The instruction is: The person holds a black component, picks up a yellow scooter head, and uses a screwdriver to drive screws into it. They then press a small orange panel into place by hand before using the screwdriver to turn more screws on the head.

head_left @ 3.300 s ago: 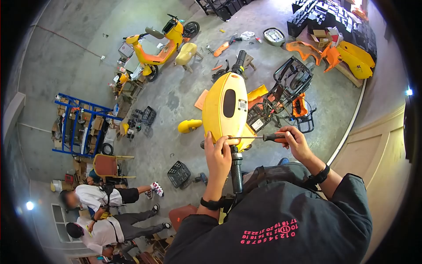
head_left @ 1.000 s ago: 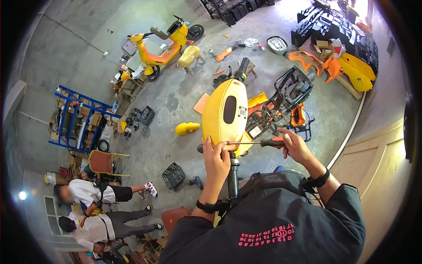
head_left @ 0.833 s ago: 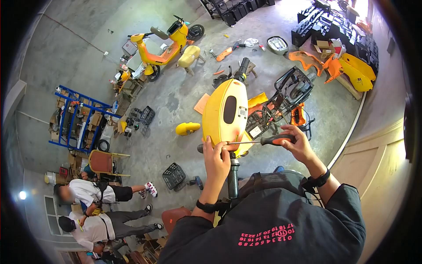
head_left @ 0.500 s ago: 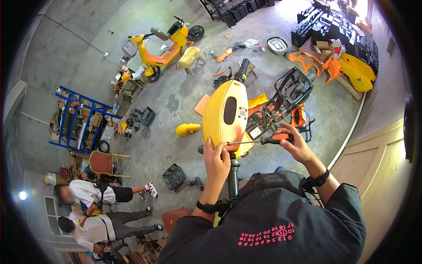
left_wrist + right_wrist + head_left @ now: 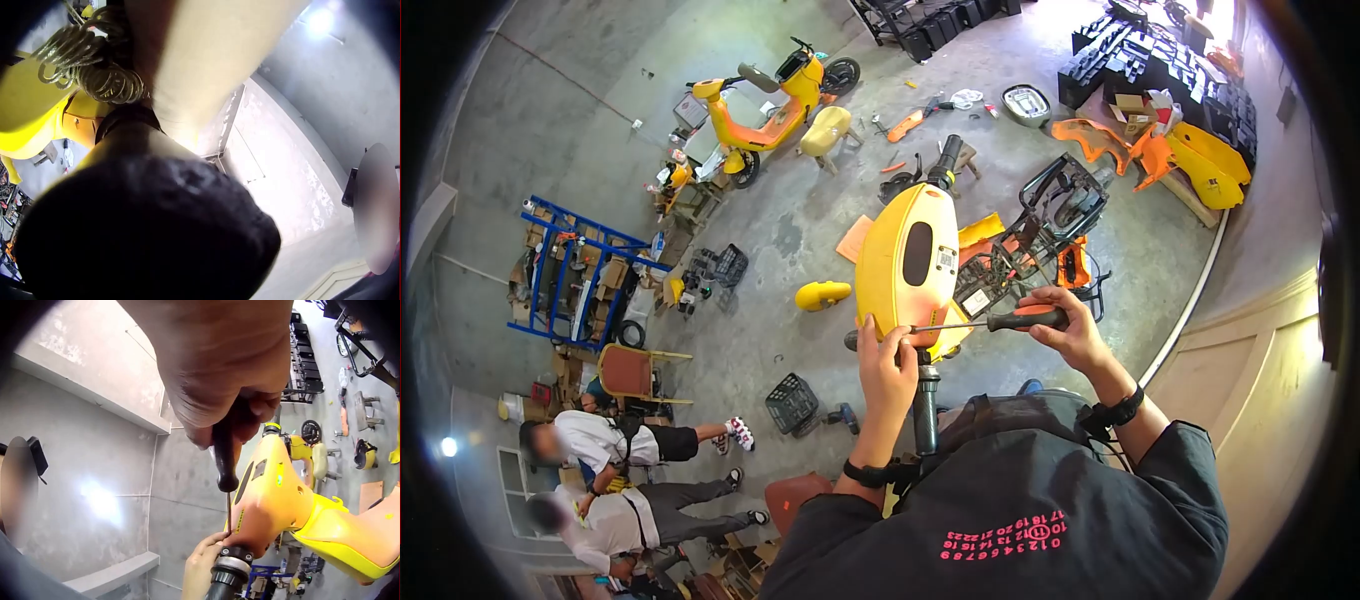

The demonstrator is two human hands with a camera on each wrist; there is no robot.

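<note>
A yellow scooter head cover (image 5: 908,262) sits on top of the handlebar, above a black handlebar grip (image 5: 924,410). My left hand (image 5: 887,362) holds the cover's lower edge, fingers beside the screwdriver's tip. My right hand (image 5: 1068,328) grips the black and orange handle of a screwdriver (image 5: 1010,321). Its thin shaft runs level to the left, into the cover's lower edge. In the right wrist view the screwdriver (image 5: 225,459) points down at the cover (image 5: 269,494), with the left hand (image 5: 203,565) just under its tip. The left wrist view is mostly blocked by my arm; a coiled cable (image 5: 94,62) shows.
A whole yellow scooter (image 5: 765,100) stands far across the concrete floor. A black frame (image 5: 1060,200) and orange panels (image 5: 1190,140) lie to the right. Black crates (image 5: 790,402) and a blue rack (image 5: 565,280) are on the left. Two people (image 5: 600,450) sit at lower left.
My right hand has shifted its fingers round the screwdriver handle, which has turned slightly. The left hand stays at the cover's edge. The view has drifted a little.
</note>
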